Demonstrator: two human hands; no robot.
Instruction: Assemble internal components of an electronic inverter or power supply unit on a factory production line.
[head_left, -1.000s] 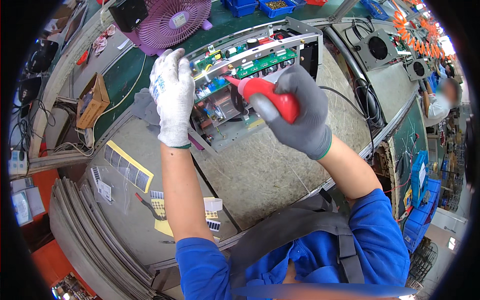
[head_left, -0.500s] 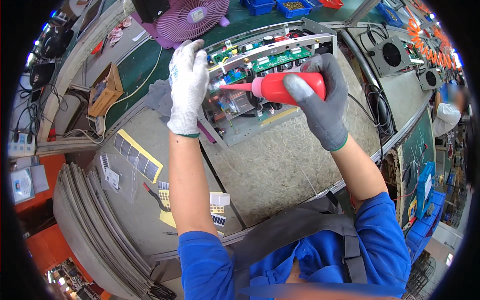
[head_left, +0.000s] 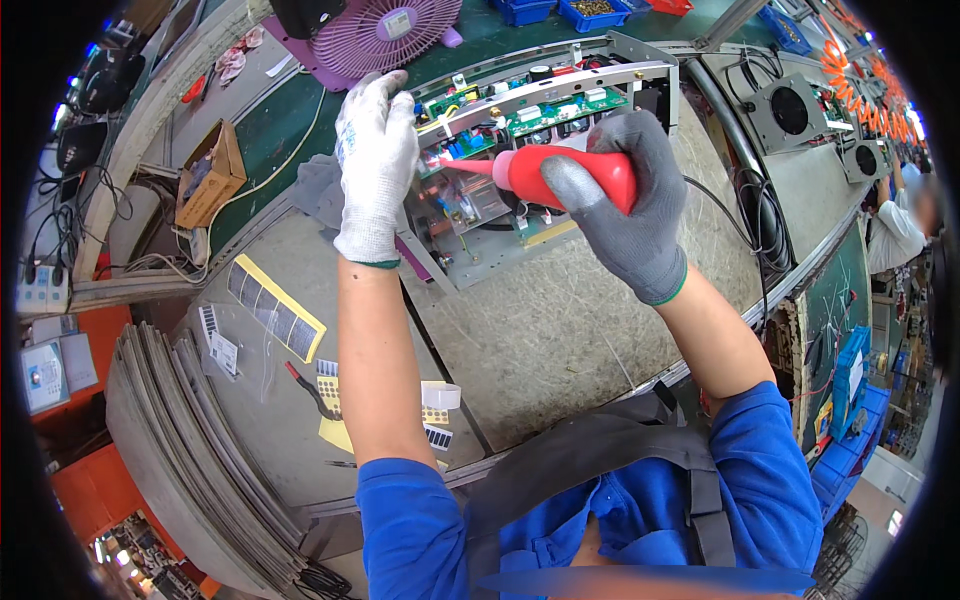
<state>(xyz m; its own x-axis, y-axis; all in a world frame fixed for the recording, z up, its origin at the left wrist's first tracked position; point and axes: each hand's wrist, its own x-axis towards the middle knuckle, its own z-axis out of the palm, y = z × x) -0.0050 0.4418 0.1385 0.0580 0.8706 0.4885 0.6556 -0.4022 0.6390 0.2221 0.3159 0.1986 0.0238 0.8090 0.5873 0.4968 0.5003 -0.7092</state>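
My right hand (head_left: pixel 635 205), in a grey glove, wraps round a red squeeze bottle (head_left: pixel 570 177). The bottle's long tapering nozzle points left, its tip among the components at the left end of an open metal chassis (head_left: pixel 470 268). Inside the chassis are green circuit boards (head_left: pixel 565 112), wires and a clear sheet over some parts. At the chassis's left end is my left hand (head_left: pixel 377 165) in a white glove, fingers stretched upward and lying against the frame. Its thumb and the contact with the chassis are partly hidden.
A purple fan (head_left: pixel 385 35) stands behind the chassis. Label sheets (head_left: pixel 275 310) and a red-and-black hand tool (head_left: pixel 312 390) lie on the bench at left. Stacked grey panels (head_left: pixel 190 460) stand lower left. Black cables (head_left: pixel 765 220) and fan units (head_left: pixel 790 108) lie right.
My right hand has brought the bottle slightly left, and the bottle now tilts with its nozzle tip higher. My left hand has stayed nearly in place.
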